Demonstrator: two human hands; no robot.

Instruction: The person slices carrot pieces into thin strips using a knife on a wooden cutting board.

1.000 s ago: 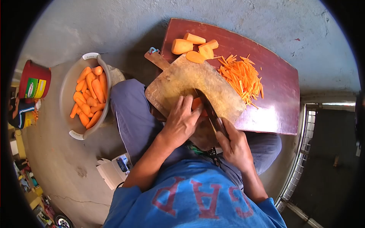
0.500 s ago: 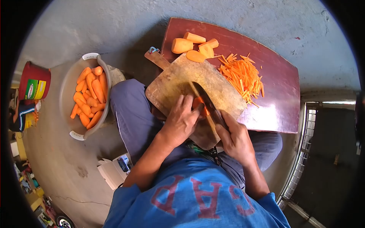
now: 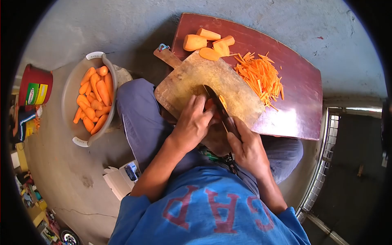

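Observation:
My left hand (image 3: pixel 192 122) presses a piece of carrot (image 3: pixel 209 105) against the wooden cutting board (image 3: pixel 196 77); its fingers hide much of the piece. The handle of a dark-bladed knife (image 3: pixel 218 107) is in my right hand (image 3: pixel 248 148), and the blade lies right beside the carrot piece. A thin orange slice (image 3: pixel 223 102) shows on the far side of the blade. Beyond the board, on the dark red table (image 3: pixel 298 94), are a heap of carrot strips (image 3: pixel 261 77) and several thick carrot pieces (image 3: pixel 195 42).
A grey basin (image 3: pixel 67 102) of whole peeled carrots (image 3: pixel 96 98) stands on the left. Near it are a red bucket (image 3: pixel 36 85), an opened carton (image 3: pixel 118 181) and, at the far left edge, part of another person (image 3: pixel 21 122). A blue-grey wall rises behind the table.
The knife has come down beside the carrot piece, and a thin slice now shows on its right side. The view has shifted slightly.

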